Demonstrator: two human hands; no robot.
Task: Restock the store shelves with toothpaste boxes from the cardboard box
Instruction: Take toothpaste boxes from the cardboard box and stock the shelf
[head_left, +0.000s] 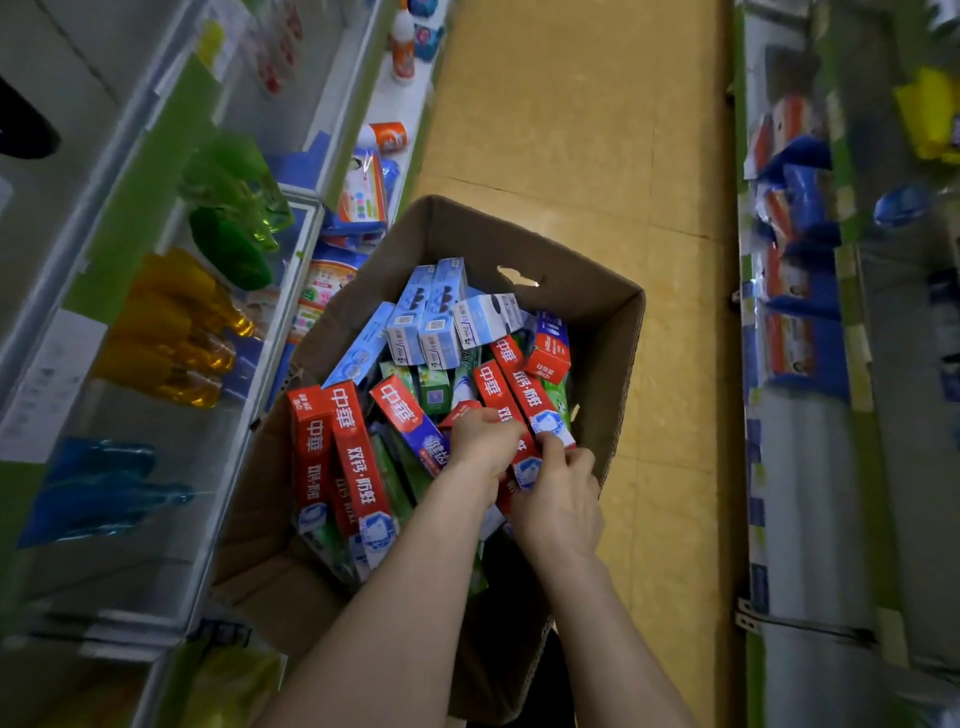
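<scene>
An open brown cardboard box (587, 291) sits on the aisle floor, filled with several toothpaste boxes: red ones (358, 457), light blue ones (426, 322) and green ones (434, 389). Both my hands are inside it at the near right. My left hand (480, 434) curls its fingers over the near end of a red toothpaste box (501, 389). My right hand (558, 501) pinches the near end of another red toothpaste box (524, 387) lying beside it. The lower ends of both boxes are hidden by my fingers.
Shelves (270, 332) on the left carry yellow bottles (171, 338), green bottles (234, 208) and blue packs (98, 488). Shelves (810, 467) on the right hold blue and red packets (795, 332). The yellow tiled aisle floor (571, 104) runs ahead past the box.
</scene>
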